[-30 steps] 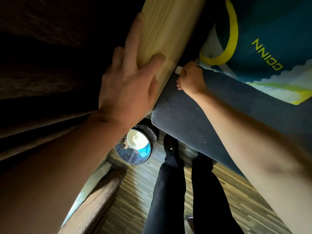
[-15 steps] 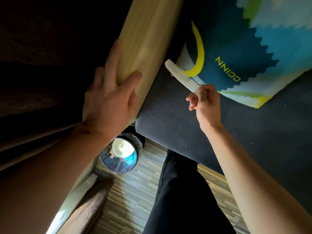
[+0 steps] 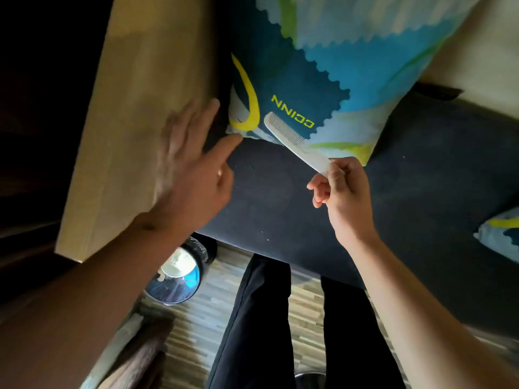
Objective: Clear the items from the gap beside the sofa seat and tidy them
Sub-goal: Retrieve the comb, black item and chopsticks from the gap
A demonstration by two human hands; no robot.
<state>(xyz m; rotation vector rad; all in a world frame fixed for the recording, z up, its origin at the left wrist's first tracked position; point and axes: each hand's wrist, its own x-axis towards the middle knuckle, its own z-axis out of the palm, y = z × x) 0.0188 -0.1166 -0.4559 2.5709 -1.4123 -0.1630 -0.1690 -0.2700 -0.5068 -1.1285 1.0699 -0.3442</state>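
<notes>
A white comb is pinched by its handle in the right hand, held over the sofa seat against the cushion. The left hand, its grip open and empty, is spread by the wooden armrest. Retrieval appears done; a tidy place must be found next.

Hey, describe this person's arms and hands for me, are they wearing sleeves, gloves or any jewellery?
Both forearms are bare as far as the frame shows: no sleeves, gloves, watch or bracelet. The left hand and right hand show no rings, though the left is motion-blurred.
</notes>
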